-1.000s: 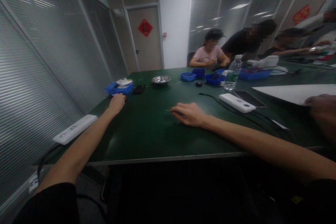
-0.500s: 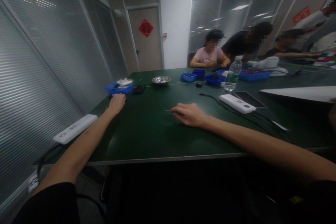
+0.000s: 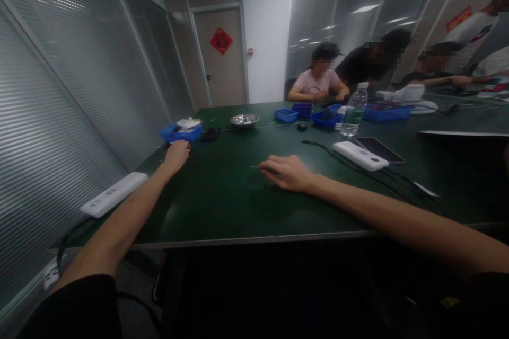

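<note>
My left hand (image 3: 177, 155) rests at the table's left side, in front of a blue basket (image 3: 181, 132). Its fingers are curled down, and bits of something dark show beside them, too hidden to name. On the middle of the green table (image 3: 222, 206) lies my right hand (image 3: 288, 172), closed round a thin dark-handled tool. A slim pale tip (image 3: 254, 167) sticks out to the left of the fingers. Whether this is a screwdriver or tweezers I cannot tell. White paper or tissue (image 3: 188, 124) lies in the basket, and a black flat object (image 3: 210, 134) sits to its right.
Beyond my hands stand a metal bowl (image 3: 244, 121), several blue trays (image 3: 285, 115) and a water bottle (image 3: 355, 110). A white power bank (image 3: 360, 155) with cables and a phone (image 3: 379, 149) lie right; another white device (image 3: 114, 194) lies left. People sit across the table.
Both my hands have stayed in place. At the right, a white sheet-like thing now shows as a thinner strip. A person at the far right has shifted.
</note>
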The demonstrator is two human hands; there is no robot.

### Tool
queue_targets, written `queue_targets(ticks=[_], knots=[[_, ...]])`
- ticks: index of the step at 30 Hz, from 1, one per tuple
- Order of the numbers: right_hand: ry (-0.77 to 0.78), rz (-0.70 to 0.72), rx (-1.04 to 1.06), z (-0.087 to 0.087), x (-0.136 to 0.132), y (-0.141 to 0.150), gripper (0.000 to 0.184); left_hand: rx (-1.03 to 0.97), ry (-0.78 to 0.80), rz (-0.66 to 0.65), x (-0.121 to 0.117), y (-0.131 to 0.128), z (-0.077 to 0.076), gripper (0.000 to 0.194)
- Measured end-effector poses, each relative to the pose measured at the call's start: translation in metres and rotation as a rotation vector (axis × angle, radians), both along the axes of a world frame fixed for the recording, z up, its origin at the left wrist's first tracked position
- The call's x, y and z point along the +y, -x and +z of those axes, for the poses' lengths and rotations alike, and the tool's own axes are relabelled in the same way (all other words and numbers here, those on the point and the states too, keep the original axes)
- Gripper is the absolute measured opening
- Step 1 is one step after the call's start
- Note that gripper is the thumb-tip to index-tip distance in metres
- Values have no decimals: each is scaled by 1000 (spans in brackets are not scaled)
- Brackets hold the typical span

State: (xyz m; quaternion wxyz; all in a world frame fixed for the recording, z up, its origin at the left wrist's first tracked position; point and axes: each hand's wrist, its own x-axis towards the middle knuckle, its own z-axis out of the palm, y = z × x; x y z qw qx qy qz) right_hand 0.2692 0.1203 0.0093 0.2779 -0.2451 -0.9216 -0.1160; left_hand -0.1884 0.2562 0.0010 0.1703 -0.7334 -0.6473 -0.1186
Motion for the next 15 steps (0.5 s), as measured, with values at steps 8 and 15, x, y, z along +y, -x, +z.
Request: queue_targets(ticks=[8,15], knots=[[2,1,-13,0,0,0,27,-68,-12,-3,5,6,0,21],[8,14,-5,1,-1,1,27,-130,8,-27,14,14,-2,21]])
